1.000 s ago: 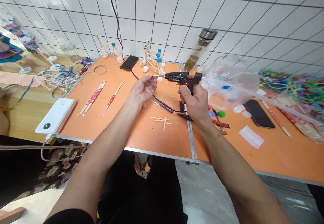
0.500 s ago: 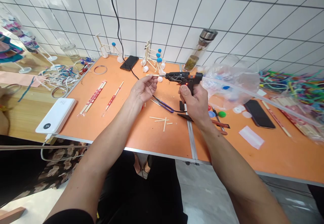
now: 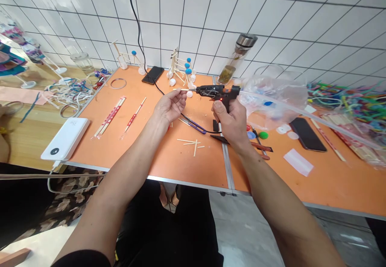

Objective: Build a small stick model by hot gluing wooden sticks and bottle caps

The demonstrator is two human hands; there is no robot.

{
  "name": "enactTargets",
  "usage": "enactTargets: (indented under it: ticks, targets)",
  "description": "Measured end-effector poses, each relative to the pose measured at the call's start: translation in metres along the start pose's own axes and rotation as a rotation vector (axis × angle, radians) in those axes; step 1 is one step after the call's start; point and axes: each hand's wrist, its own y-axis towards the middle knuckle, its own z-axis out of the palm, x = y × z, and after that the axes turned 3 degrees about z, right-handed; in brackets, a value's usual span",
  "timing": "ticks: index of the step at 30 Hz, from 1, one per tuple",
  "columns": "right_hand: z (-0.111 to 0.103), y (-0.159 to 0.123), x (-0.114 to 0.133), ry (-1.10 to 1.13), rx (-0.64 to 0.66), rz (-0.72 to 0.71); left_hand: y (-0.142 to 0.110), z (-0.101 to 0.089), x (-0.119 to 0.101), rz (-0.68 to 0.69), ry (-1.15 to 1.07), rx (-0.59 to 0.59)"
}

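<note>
My right hand (image 3: 230,116) is wrapped round the grip of a black hot glue gun (image 3: 214,91), whose small red light glows. A long clear glue stick (image 3: 286,105) juts from its back end. The nozzle points left, at the tip of a thin wooden stick (image 3: 182,90). My left hand (image 3: 171,107) pinches that stick between thumb and fingertips. Close to the nozzle is a white round piece (image 3: 189,94); whether it is joined to the stick I cannot tell. Behind my hands stands a stick model (image 3: 179,68) with blue balls.
Cut stick pieces (image 3: 193,143) and purple-handled scissors (image 3: 196,126) lie before me on the orange table (image 3: 193,168). A glass bottle (image 3: 237,60) stands by the wall. Phones (image 3: 308,134), a white power bank (image 3: 65,139) and wrapped chopsticks (image 3: 110,118) lie around. The black cord (image 3: 139,29) hangs across the middle.
Both hands keep the same pose, with the nozzle at the stick. The whole view has shifted by a few pixels; nothing else visibly moved.
</note>
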Motion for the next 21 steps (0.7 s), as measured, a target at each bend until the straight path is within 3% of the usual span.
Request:
enactTargets:
  ticks: [21]
  targets:
    - [-0.0003,0.0006,-0.0007,0.011,-0.010,0.018,-0.0006,-0.0006,-0.0004,-0.007,0.004,0.021]
